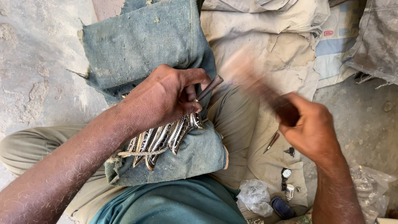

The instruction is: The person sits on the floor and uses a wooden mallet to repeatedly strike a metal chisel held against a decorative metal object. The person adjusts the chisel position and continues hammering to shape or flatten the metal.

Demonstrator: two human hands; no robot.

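Note:
My left hand grips a thin dark metal punch, its tip down on a row of several engraved silvery bangles. The bangles are tied with string and lie on a grey-green cloth pad over my lap. My right hand is closed on the handle of a wooden mallet, which is blurred with motion and raised to the right of the punch. The mallet's head cannot be made out sharply.
A pale dusty cloth covers the ground ahead. On it lie a small pointed tool, a wristwatch, a little white bottle and crumpled plastic bags. Bare concrete floor is at the left.

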